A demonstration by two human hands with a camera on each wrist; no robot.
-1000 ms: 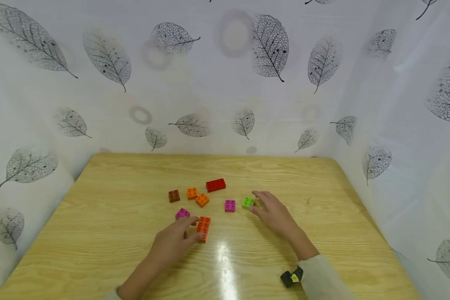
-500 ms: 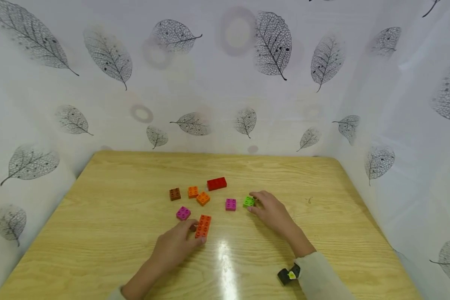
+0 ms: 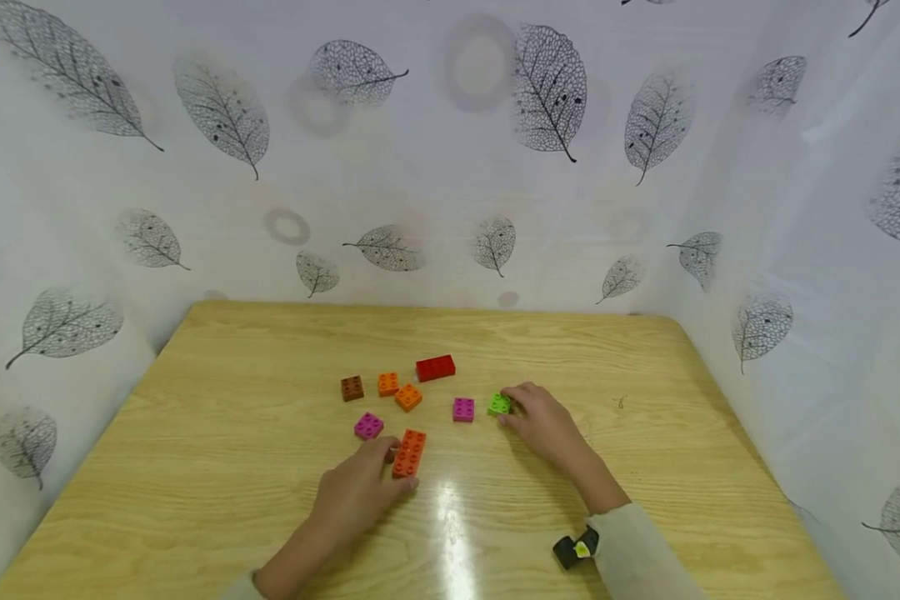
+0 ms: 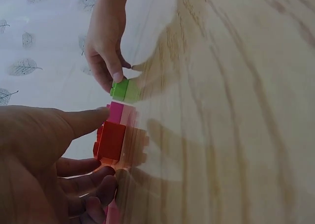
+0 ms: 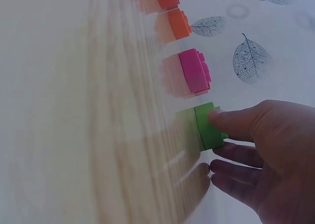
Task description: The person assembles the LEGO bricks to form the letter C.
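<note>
My left hand [image 3: 356,487] is at a long orange-red toy building brick [image 3: 409,454], its thumb at the near end and forefinger along the left side. In the left wrist view, thumb and fingers bracket that same brick [image 4: 111,141], which sits on the table. Over to the right, my right hand [image 3: 546,423] pinches a small green brick [image 3: 498,405] between thumb and fingers. The right wrist view has the thumb on the green brick's face [image 5: 207,130], with fingertips beneath. A magenta brick [image 3: 463,409] lies just left of the green one.
Another magenta brick [image 3: 369,426] lies beyond the left hand. Farther back are a brown brick [image 3: 352,388], two orange bricks [image 3: 387,384] and a long red brick [image 3: 436,367]. A leaf-patterned curtain [image 3: 435,167] borders the wooden table [image 3: 255,350]. A black device [image 3: 574,548] sits at the right wrist.
The left thumb has shifted from the orange-red brick's side to its near end. My right fingers have drawn in around the green brick. Both bricks stay nearly in place.
</note>
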